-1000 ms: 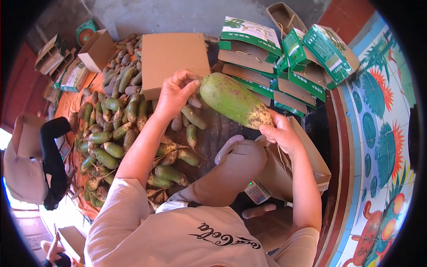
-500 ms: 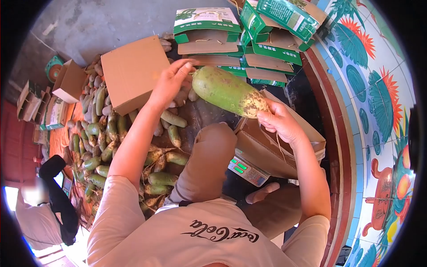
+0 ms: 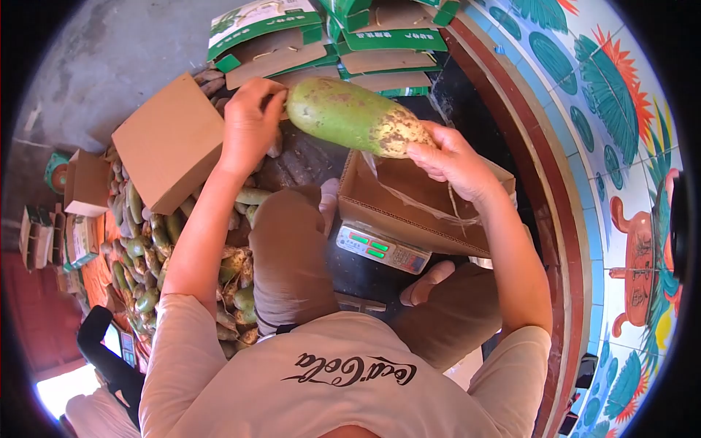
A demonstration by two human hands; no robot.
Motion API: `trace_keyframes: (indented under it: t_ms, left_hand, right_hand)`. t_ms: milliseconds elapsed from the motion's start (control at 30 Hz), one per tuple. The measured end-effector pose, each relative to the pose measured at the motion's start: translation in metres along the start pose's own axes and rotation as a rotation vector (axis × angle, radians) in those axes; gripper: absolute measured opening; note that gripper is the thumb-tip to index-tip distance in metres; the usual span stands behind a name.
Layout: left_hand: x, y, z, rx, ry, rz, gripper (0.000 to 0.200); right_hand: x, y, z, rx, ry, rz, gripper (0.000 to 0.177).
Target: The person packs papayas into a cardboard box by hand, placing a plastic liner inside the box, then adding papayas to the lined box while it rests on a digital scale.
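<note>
A large green radish, its root end pale and soil-stained, is held up lengthwise in front of me. My right hand grips that root end, with the thin root dangling below. At the opposite, crown end, my left hand has its fingers pinched together; the exact spot they hold is partly hidden. Below the radish, an open cardboard box with a clear plastic liner stands on a digital scale with lit green displays.
Many green radishes lie heaped on the left. A closed brown carton rests on the heap. Green-and-white cartons are stacked at the back. A painted tile wall runs along the right. Another person's dark sleeve shows at lower left.
The view has turned, so the surroundings sit farther left. My left fingers, stretched out before, have closed at the crown end. My right hand keeps hold of the root end.
</note>
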State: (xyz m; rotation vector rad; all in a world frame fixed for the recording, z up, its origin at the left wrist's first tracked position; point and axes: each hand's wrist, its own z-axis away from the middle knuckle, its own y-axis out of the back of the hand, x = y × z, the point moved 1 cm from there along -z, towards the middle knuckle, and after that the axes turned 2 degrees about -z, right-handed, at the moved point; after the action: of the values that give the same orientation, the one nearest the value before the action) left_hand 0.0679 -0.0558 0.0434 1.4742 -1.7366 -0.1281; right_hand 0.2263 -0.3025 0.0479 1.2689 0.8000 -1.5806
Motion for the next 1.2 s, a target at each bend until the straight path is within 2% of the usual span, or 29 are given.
trace_keyframes:
  t_ms: [67, 100, 167, 200, 233, 267, 300, 333, 367, 400, 433, 467, 533, 633, 767, 867, 933, 1033, 1133, 1200]
  left_hand:
    - [-0.006, -0.019, 0.004, -0.158, -0.062, -0.298, 0.009]
    - [-0.009, -0.027, 0.004, -0.232, -0.094, -0.449, 0.010]
    - [0.006, -0.039, 0.008, -0.383, -0.215, -0.557, 0.015]
    - [0.020, -0.047, 0.013, -0.478, -0.294, -0.652, 0.017]
    - [0.027, -0.059, 0.023, -0.581, -0.438, -0.538, 0.019]
    - [0.046, -0.065, 0.031, -0.549, -0.497, -0.439, 0.031]
    - [0.055, -0.077, 0.045, -0.667, -0.397, -0.230, 0.049]
    - [0.058, -0.094, 0.066, -0.720, -0.420, -0.176, 0.056]
    - [0.062, -0.107, 0.078, -0.878, -0.418, -0.173, 0.064]
    - [0.060, -0.118, 0.092, -0.882, -0.471, -0.202, 0.055]
    - [0.061, -0.124, 0.099, -0.885, -0.524, -0.230, 0.046]
    - [0.061, -0.128, 0.104, -0.988, -0.533, -0.229, 0.038]
    - [0.065, -0.129, 0.105, -1.199, -0.547, -0.224, 0.023]
    - [0.066, -0.129, 0.118, -1.020, -0.495, -0.062, 0.008]
    - [0.074, -0.125, 0.119, -1.126, -0.496, -0.163, 0.014]
    - [0.075, -0.129, 0.124, -1.049, -0.470, -0.082, 0.016]
    - [0.080, -0.130, 0.126, -1.037, -0.470, -0.113, 0.017]
    - [0.080, -0.135, 0.125, -1.039, -0.458, -0.167, 0.020]
    - [0.086, -0.137, 0.121, -1.147, -0.416, -0.202, 0.023]
    - [0.089, -0.139, 0.118, -1.215, -0.383, -0.227, 0.027]
  right_hand:
    - [0.007, 0.023, 0.010, 0.022, -0.054, 0.014, 0.040]
    - [0.006, 0.033, 0.017, 0.070, -0.009, 0.108, 0.039]
    - [0.002, 0.048, 0.034, 0.170, 0.083, 0.291, 0.039]
    - [0.011, 0.059, 0.040, 0.175, 0.053, 0.334, 0.040]
    - [0.019, 0.071, 0.045, 0.176, 0.024, 0.380, 0.042]
    - [0.025, 0.079, 0.044, 0.178, -0.001, 0.430, 0.043]
    - [0.031, 0.081, 0.040, 0.163, -0.058, 0.521, 0.044]
    - [0.037, 0.082, 0.035, 0.144, -0.118, 0.610, 0.045]
    - [0.041, 0.083, 0.030, 0.124, -0.176, 0.701, 0.046]
    - [0.036, 0.073, 0.018, 0.078, -0.337, 0.892, 0.049]
    - [0.053, 0.073, 0.004, 0.038, -0.345, 0.962, 0.051]
    - [0.080, 0.072, -0.012, -0.002, -0.350, 1.033, 0.052]
    - [0.122, 0.063, -0.047, -0.097, -0.395, 0.974, 0.057]
    - [0.194, 0.044, -0.086, -0.112, -0.398, 0.877, 0.056]
    - [0.276, 0.034, -0.103, -0.103, -0.405, 0.905, 0.055]
    - [0.306, 0.043, -0.101, -0.229, -0.514, 1.042, 0.061]
    - [0.302, 0.038, -0.107, -0.358, -0.652, 1.070, 0.062]
    - [0.290, 0.018, -0.115, -0.489, -0.573, 1.337, 0.062]
    - [0.280, 0.010, -0.123, -0.577, -0.628, 1.364, 0.059]
    - [0.314, 0.019, -0.124, -0.498, -0.586, 1.353, 0.049]
